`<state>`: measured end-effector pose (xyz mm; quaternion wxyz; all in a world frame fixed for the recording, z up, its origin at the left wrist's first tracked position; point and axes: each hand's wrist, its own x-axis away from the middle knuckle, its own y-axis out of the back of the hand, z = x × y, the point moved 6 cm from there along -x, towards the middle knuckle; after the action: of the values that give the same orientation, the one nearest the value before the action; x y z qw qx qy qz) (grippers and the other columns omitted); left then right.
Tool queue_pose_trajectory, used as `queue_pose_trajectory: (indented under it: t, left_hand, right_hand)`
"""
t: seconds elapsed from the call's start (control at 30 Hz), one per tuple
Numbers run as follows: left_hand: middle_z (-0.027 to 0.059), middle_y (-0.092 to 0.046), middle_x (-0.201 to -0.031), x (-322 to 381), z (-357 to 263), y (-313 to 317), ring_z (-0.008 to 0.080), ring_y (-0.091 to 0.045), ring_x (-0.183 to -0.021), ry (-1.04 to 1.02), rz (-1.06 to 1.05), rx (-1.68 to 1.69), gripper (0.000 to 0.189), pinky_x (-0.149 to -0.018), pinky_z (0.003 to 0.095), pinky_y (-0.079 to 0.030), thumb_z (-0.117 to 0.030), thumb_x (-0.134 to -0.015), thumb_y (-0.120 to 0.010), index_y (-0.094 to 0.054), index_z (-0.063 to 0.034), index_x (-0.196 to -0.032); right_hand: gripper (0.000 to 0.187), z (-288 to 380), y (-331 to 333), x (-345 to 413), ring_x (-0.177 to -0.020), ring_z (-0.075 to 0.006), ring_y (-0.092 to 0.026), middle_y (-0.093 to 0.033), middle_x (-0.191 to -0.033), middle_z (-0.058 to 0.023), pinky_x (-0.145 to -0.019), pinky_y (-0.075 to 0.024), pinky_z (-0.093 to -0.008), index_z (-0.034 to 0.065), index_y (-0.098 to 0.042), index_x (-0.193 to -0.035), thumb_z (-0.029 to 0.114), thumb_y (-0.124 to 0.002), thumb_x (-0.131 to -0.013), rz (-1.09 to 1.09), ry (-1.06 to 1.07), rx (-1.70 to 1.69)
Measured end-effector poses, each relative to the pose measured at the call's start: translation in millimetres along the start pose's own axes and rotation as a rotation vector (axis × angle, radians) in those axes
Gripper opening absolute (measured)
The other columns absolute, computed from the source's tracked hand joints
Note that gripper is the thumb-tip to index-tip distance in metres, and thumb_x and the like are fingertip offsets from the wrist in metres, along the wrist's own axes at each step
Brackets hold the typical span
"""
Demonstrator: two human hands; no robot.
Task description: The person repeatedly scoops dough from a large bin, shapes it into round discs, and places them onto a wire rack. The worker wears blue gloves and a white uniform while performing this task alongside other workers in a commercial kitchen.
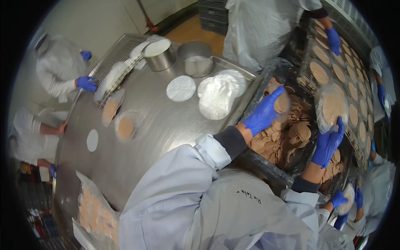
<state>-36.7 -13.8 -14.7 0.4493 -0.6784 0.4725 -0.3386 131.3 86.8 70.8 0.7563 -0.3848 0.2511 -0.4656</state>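
Note:
My left hand (264, 112), in a blue glove, holds a pale brown round patty (282, 102), blurred at its edges. Below it is a deep tub lined with dark plastic film (250, 156), filled with a brown meat-like paste (270, 145) and some loose rounds. My right hand (328, 148), gloved too, grips the lower edge of a round patty on clear film (333, 107); whether more rounds lie beneath it I cannot tell. Beyond that hand, a wire-mesh surface (301, 82) carries rows of flat round patties (322, 54).
A steel table (150, 125) at my left bears white film discs (215, 97), steel pots (159, 57), two patties on film (126, 126) and a batch of pale patties (97, 215). Co-workers stand around; one's gloved hand (333, 40) reaches over the mesh, others (340, 200) work close at right.

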Motion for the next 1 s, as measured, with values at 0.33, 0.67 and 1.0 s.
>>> queue_pose_trajectory:
  t: [0.33, 0.67, 1.0]
  left_hand:
    - [0.0096, -0.052, -0.103, 192, -134, 83, 0.0149, -0.055, -0.086, -0.720, -0.550, -0.961, 0.030, -0.073, 0.0263, -0.047, -0.009, -0.084, -0.045, -0.045, -0.0029, -0.114]
    - [0.0149, -0.042, -0.123, 30, -36, 18, 0.0270, -0.041, -0.116, -0.096, -0.212, -0.294, 0.035, -0.096, 0.0369, -0.036, -0.019, -0.088, -0.047, -0.040, -0.0004, -0.117]
    - [0.0084, -0.058, -0.092, -40, 37, -55, 0.0168, -0.058, -0.076, -0.052, -0.027, -0.333, 0.028, -0.065, 0.0259, -0.048, -0.014, -0.081, -0.058, -0.052, -0.0009, -0.104]
  right_hand:
    - [0.059, -116, -42, 9, -0.112, -0.0236, -0.044, -0.046, -0.120, -0.0165, -0.093, -0.0327, -0.0410, 0.0014, -0.037, -0.126, 0.030, -0.058, -0.079, 0.132, -0.271, 0.446]
    - [0.087, -54, 9, -27, -0.128, -0.0329, -0.018, -0.012, -0.140, -0.0188, -0.102, -0.0212, -0.0479, 0.0032, -0.004, -0.136, 0.036, -0.059, -0.077, -0.146, -0.135, -0.248]
    - [0.042, -8, 98, -25, -0.119, -0.0330, -0.034, -0.034, -0.130, -0.0190, -0.101, -0.0257, -0.0475, 0.0005, -0.030, -0.127, 0.019, -0.034, -0.089, -0.264, -0.042, -0.244]
